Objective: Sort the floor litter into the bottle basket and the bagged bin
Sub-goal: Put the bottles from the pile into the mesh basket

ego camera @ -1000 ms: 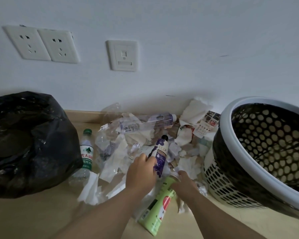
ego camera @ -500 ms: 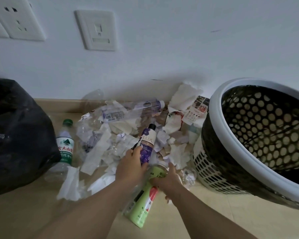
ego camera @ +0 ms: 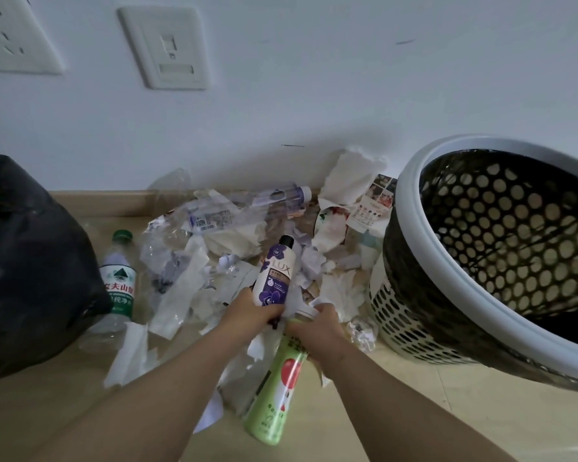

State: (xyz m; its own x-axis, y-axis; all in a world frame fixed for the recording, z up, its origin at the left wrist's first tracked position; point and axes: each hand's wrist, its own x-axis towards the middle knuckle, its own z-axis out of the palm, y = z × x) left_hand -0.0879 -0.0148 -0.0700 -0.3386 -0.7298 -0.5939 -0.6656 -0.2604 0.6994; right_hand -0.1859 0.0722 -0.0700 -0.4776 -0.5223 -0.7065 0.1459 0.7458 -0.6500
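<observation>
My left hand (ego camera: pixel 251 313) grips the lower end of a purple-and-white Lux bottle (ego camera: pixel 277 271), which points up and away from me. Just right of it, my right hand (ego camera: pixel 317 330) grips the neck of a light green bottle (ego camera: pixel 281 391) whose body slants down toward me. A white perforated basket (ego camera: pixel 414 315) stands tilted at the right, dark inside. The black bagged bin (ego camera: pixel 27 261) fills the left edge. Between them lies a heap of white paper scraps (ego camera: pixel 184 288), a green-capped water bottle (ego camera: pixel 119 278) and a clear crushed bottle (ego camera: pixel 247 208).
A white wall with sockets (ego camera: pixel 10 31) and a switch plate (ego camera: pixel 167 48) rises behind the litter, above a wooden skirting board (ego camera: pixel 97 203). Printed leaflets (ego camera: pixel 371 208) lie by the basket. A crumpled paper ball (ego camera: pixel 362 331) sits at the basket's foot on the pale wooden floor.
Both hands have closed round their bottles and lifted them a little off the pile. The view has shifted right and closer, so the basket looms larger.
</observation>
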